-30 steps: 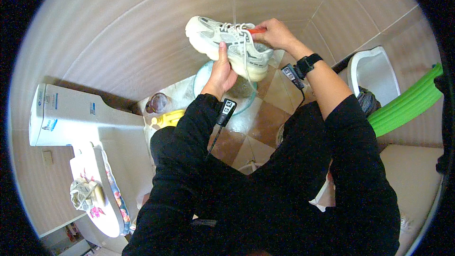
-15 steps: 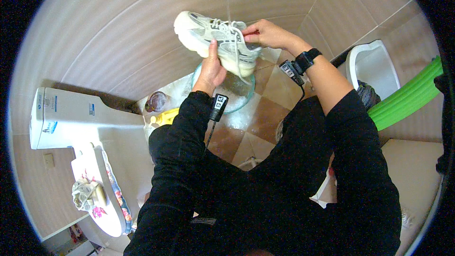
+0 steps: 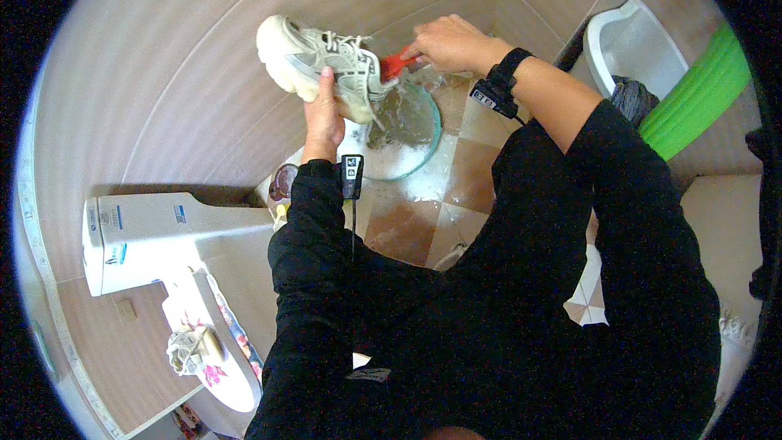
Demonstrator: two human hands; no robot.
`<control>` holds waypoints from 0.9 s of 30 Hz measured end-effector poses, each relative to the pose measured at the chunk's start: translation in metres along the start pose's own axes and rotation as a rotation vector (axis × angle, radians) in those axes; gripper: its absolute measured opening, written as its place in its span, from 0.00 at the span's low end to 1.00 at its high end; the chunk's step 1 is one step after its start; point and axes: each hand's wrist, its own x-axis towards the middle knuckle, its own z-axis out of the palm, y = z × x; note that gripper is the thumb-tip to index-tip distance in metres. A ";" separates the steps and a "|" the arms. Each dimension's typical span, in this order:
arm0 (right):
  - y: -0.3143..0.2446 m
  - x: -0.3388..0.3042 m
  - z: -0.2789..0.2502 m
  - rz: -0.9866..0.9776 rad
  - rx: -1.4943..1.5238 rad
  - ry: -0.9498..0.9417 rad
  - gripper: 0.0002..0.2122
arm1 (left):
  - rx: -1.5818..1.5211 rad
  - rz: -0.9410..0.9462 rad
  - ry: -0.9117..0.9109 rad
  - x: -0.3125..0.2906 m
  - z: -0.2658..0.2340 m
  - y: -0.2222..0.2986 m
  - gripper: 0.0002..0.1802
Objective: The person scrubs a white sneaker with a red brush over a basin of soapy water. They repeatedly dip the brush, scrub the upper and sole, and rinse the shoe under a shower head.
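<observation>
My left hand (image 3: pixel 323 118) grips a pale chunky sneaker (image 3: pixel 314 57) from below and holds it up in front of the tiled wall, toe pointing left. My right hand (image 3: pixel 444 41) is closed on a red-handled brush (image 3: pixel 394 64) pressed against the sneaker's heel end near the laces. Below both hands, a clear basin (image 3: pixel 423 130) of soapy water sits on the floor. A dark watch band (image 3: pixel 509 69) is on my right wrist.
A white washing machine (image 3: pixel 163 232) stands at the left, a patterned cloth (image 3: pixel 204 342) below it. A white squat toilet (image 3: pixel 631 41) and a green hose-like tube (image 3: pixel 696 102) are at the upper right. Small containers (image 3: pixel 283 183) sit beside the basin on the wet tiled floor (image 3: pixel 456 179).
The sneaker has moved left and slightly down with my left hand. My right hand has shifted from the laces to the shoe's right end, and the red brush now shows.
</observation>
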 end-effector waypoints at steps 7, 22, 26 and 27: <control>-0.006 0.009 0.001 -0.014 -0.126 0.235 0.19 | -0.147 -0.060 -0.120 -0.006 -0.002 0.010 0.33; 0.010 0.017 0.039 0.435 1.209 -0.411 0.14 | 0.220 0.186 -0.012 -0.015 0.003 0.031 0.33; 0.013 0.002 0.025 0.474 1.848 -0.547 0.14 | 0.109 0.210 -0.040 -0.012 0.005 0.023 0.33; 0.014 0.001 0.025 0.481 1.864 -0.582 0.14 | 0.052 0.216 -0.057 -0.010 0.004 0.022 0.33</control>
